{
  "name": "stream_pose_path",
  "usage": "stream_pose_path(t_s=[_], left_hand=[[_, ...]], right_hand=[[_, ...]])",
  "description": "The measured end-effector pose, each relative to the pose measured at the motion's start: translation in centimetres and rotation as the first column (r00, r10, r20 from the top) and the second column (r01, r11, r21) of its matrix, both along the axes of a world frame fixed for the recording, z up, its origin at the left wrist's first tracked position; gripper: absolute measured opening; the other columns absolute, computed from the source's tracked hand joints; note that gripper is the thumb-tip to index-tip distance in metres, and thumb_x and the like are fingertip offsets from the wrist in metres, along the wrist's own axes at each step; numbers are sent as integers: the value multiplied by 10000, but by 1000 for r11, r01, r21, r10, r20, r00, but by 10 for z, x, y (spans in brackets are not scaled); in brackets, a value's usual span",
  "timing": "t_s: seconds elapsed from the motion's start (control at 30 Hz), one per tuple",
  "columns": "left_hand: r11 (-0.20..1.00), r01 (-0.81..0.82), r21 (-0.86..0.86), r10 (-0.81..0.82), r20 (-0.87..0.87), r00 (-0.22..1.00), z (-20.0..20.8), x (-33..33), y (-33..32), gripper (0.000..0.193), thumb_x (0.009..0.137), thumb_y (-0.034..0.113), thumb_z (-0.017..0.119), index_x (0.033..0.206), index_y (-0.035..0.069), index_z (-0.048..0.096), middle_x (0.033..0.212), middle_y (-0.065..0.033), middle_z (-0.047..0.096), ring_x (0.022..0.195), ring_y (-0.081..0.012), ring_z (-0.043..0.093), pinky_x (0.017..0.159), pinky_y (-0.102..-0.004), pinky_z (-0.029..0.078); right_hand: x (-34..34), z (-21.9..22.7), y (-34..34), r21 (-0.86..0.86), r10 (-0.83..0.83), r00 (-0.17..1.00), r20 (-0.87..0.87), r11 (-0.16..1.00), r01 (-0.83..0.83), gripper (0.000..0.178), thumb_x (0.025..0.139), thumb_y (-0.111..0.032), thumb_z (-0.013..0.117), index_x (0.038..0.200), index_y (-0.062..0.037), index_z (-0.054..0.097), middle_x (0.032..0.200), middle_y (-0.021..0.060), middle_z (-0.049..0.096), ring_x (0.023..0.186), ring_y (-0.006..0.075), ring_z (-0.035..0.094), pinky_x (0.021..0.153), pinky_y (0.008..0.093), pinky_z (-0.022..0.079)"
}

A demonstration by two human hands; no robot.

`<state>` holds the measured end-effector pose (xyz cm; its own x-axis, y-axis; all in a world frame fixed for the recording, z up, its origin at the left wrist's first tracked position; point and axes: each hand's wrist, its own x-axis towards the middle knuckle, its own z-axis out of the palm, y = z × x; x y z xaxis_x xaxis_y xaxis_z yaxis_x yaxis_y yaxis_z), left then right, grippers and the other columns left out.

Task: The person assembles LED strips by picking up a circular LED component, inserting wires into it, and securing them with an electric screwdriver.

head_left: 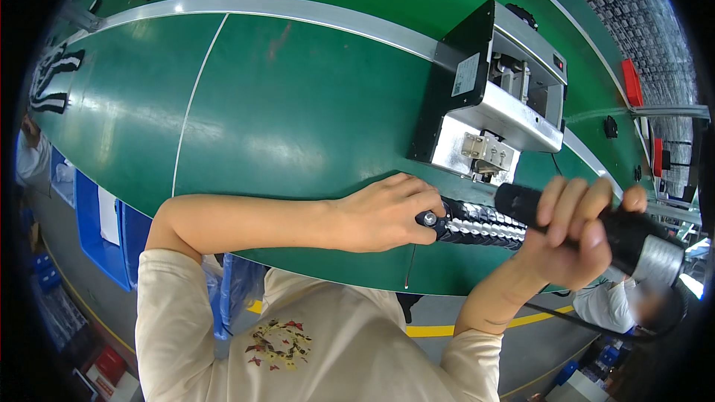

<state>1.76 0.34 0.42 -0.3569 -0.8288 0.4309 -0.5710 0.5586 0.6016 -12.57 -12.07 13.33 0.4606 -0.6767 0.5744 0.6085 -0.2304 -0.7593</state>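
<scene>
Our left hand (395,212), fingers bunched together, clasps one end of a single black-and-silver ridged piece (484,225) at the green table (290,104)'s near edge; our right hand (570,231) curls tightly around one corded black tool (521,202), raised by the other end. Beyond stands one metal machine (514,97). Beside the table at left, we count two blue bins (88,216), the larger holding something white, the smaller something pale.

A factory-type workshop is indicated by a green workbench (298,89), metal benchtop m/c (521,113), blue bins (135,242), yellow flr marking (439,331) & co-workers (602,305) seen nearby.
</scene>
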Motion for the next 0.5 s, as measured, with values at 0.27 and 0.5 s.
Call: stream_pose_path(t_s=[0.27,0.5], left_hand=[[1000,5,-2,-5,-8,1000,-1,0,-2,172,755,155,651,926,156,671,1115,-73,525,1134,-308,510,939,-421,414],[1000,-10,-7,10,-3,1000,-2,1,-1,178,741,163,652,917,157,679,1119,-68,531,1125,-305,515,924,-413,421]], right_hand=[[26,5,-8,-25,-177,974,-141,984,175,328,762,-50,526,1073,-39,425,631,29,408,451,106,379,474,283,380],[10,-4,2,-60,-16,987,-163,998,6,341,766,-48,536,1086,-58,418,620,23,410,422,96,365,452,279,362]])
